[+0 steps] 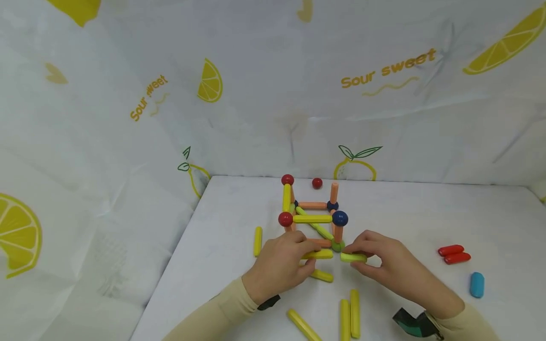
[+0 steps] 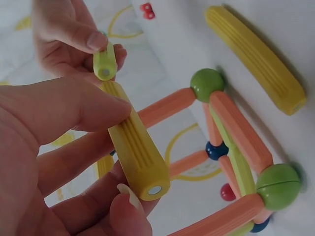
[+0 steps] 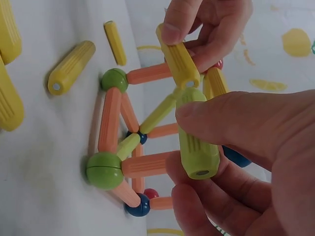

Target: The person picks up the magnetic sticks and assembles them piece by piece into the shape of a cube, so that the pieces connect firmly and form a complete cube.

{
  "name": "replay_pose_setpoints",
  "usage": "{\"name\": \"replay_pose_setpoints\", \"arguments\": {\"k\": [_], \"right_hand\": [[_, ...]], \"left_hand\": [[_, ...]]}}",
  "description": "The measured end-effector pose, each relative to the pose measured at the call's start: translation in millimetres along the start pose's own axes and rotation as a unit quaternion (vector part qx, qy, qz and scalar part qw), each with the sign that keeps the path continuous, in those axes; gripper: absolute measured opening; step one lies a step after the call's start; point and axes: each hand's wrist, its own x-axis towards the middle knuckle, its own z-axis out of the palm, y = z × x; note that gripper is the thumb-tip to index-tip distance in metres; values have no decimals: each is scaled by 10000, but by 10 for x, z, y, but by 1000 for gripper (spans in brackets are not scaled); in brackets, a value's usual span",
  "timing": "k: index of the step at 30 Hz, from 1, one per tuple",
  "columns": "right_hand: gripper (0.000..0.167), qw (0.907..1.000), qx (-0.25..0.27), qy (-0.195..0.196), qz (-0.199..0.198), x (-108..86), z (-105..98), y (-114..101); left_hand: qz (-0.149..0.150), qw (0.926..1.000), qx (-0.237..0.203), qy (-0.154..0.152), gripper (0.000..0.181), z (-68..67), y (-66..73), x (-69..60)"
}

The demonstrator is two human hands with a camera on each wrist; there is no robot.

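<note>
1. One yellow stick point(image 1: 320, 254) we grip between the thumb and fingers of our left hand point(image 1: 281, 263), at seven o'clock from the frame point(image 1: 313, 219).
2. One lime stick point(image 1: 353, 257) we pinch between the thumb and fingers of our right hand point(image 1: 386, 255), at four o'clock from the frame; its end faces the yellow stick's end, a narrow gap between.
3. We see the frame standing on the white table point(image 1: 426, 208), with red balls point(image 1: 285, 219) at its eight and ten o'clock top corners, a blue ball point(image 1: 340, 218) at four, and an orange upright point(image 1: 334, 192) at two. A diagonal lime bar point(image 1: 322, 229) slants across its base from ten toward four.
4. Behind it, at twelve o'clock, we find a loose red ball point(image 1: 317, 183).
5. Spare yellow sticks point(image 1: 355, 313) lie toward six o'clock, another yellow piece point(image 1: 258, 241) at eight.
6. At three o'clock from our right hand sit two red sticks point(image 1: 457, 258), touching; a blue piece point(image 1: 477, 284) lies near five o'clock from them.
</note>
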Motion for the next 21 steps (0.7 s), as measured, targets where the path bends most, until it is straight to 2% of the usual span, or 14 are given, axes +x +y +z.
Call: {"name": "replay_pose_setpoints", "arguments": {"k": [6,12,17,21], "right_hand": [[29,9997,115,-43,-231,13,70,2],[30,9994,121,42,-332,7,102,-1],[36,9978,59,431,-510,-3,120,-19],[39,9961,-73,767,-431,21,123,-50]], "left_hand": [[42,9996,7,-274,22,0,37,2],[55,9995,116,-285,23,26,53,4],[78,9991,294,-279,33,84,46,37],[-48,9986,442,-292,35,150,20,61]]}}
